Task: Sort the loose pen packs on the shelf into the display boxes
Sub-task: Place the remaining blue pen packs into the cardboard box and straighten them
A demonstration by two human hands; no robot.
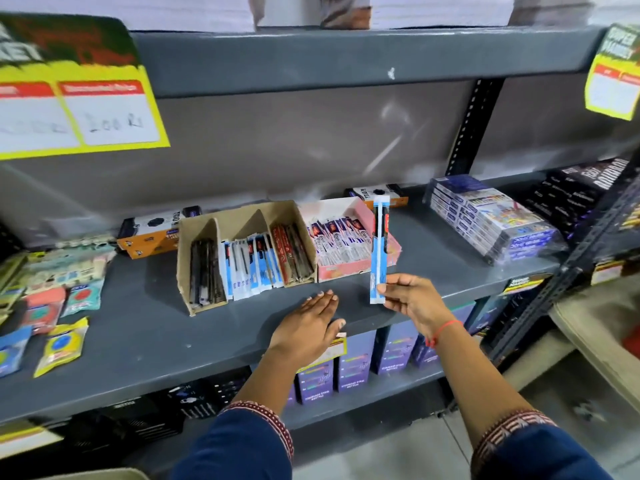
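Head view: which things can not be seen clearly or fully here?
- Print on the blue pen pack held upright in the right hand: too small and blurred.
- Writing on the yellow price sign: motion blur, and the left edge cuts it.
- Far ends of packs in the cardboard display box: hidden by its dividers.
- Pouches at left: cut by the edge.

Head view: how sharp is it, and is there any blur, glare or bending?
Head view: the pen pack in the right hand and the cardboard box are fairly sharp; the yellow price sign at left is smeared; soft glare streaks the back panel; shelf edges bow from the wide lens.
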